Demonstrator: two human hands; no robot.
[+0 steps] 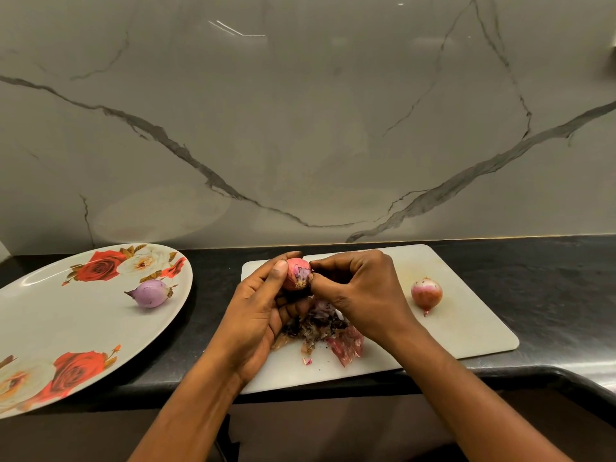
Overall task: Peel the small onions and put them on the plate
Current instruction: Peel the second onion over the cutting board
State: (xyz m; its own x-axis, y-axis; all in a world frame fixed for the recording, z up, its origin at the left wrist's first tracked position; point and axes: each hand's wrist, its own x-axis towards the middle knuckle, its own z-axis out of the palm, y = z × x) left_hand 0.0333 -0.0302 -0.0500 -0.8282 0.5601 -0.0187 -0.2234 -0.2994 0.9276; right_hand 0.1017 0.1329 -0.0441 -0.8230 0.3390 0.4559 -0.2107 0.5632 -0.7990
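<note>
1 round pink onion (297, 277) (papery skin, part-peeled)

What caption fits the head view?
Left hand holds a small onion, right hand peels it; one peeled onion on the plate.

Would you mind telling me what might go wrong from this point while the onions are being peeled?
1. The left hand holds the partly peeled onion while the right hand pinches its skin; it could slip into the peel pile.
2. The unpeeled onion lies loose on the cutting board and may roll.
3. The plate seems to reach the front edge of the counter; a nudge might tip it.
</note>
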